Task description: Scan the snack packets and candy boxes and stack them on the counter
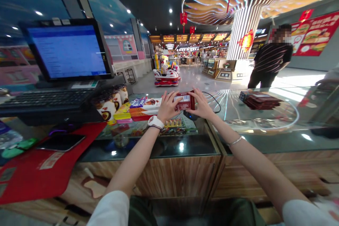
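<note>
The head view is showing a brown packet (184,101) over the glass counter (228,110), its long axis running left to right and its printed side, with a white barcode label, facing the person. Its short ends are pointing toward the two hands, and its lower edge is lying just above a black device (190,115) with a small blue light; whether they are touching, one cannot tell. A black cable (218,105) is curving away to the right. On the left, flat boxes (145,109) are crowding the left hand (168,107), leaving little room; on the right, bare glass is stretching to a pile of dark brown packets (261,100). The counter's near edge is running below the wrists, well apart from the packet. The left hand is gripping the left end, fingers curved narrowly around it, while the right hand (201,106) is holding the right end, thumb below and fingers above.
</note>
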Demonstrator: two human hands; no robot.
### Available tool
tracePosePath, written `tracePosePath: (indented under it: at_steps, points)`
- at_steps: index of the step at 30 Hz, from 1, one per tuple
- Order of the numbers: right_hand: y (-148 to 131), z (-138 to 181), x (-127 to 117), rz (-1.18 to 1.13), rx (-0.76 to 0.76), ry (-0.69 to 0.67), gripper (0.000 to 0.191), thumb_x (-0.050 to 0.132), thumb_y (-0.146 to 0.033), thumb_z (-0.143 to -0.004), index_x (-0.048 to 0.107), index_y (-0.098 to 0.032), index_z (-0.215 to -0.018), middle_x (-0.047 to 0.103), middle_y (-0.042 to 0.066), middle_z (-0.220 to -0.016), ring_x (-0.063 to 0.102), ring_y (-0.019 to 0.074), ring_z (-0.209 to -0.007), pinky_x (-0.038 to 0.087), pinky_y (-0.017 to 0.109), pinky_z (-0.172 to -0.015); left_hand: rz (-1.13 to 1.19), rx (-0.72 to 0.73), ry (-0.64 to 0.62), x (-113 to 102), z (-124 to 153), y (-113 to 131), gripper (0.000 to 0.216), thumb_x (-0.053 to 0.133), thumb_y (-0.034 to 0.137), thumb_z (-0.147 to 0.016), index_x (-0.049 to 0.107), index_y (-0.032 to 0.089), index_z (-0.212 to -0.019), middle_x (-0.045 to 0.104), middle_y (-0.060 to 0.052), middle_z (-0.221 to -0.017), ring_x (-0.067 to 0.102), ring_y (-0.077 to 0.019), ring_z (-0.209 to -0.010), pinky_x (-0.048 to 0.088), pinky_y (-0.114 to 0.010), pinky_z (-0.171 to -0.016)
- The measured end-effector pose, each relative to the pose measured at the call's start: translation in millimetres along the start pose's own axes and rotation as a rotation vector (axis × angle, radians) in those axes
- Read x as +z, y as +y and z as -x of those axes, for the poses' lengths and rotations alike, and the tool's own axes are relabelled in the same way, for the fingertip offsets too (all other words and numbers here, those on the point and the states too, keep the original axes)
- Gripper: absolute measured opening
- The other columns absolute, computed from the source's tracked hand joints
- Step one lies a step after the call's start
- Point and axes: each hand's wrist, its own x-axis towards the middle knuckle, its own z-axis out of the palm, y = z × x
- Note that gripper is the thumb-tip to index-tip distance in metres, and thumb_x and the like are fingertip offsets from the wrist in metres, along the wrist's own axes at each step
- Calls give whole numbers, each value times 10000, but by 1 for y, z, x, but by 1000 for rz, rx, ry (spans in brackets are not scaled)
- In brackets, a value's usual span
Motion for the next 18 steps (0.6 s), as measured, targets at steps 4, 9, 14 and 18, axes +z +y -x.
tracePosePath:
  at_steps: [4, 9, 14, 18]
  points:
    - [5, -5, 9, -360, 238, 148, 745, 552, -645, -840, 446, -172, -1405, 506, 170, -1453, 490, 275, -1342, 393, 456, -1117, -1, -6, 29, -3, 5, -2, 537, 671, 300, -783, 586, 230, -1308, 398, -106, -1569, 336, -316, -1455, 111, -597, -1241]
    - [9, -6, 14, -712, 394, 126, 502, 632, -663, -746, 648, -204, -947, 736, 70, -972, 683, 245, -937, 538, 409, -892, -1, 18, -2, -8, 8, 2, 536, 681, 305, -778, 584, 262, -1304, 390, -81, -1576, 353, -311, -1448, 104, -608, -1241]
    - [9, -5, 13, -784, 427, 177, 466, 690, -670, -680, 633, -212, -740, 720, 21, -784, 666, 209, -776, 549, 349, -758, 7, 16, -8, -10, 8, 4, 547, 707, 323, -773, 579, 248, -1299, 366, -102, -1586, 394, -313, -1422, 122, -595, -1245]
    - [10, -4, 14, -811, 459, 208, 477, 719, -664, -647, 672, -203, -759, 732, 21, -792, 668, 204, -770, 544, 341, -764, 40, 51, 13, -7, 9, -1, 610, 774, 340, -720, 577, 225, -1286, 416, -139, -1546, 426, -340, -1397, 125, -614, -1240]
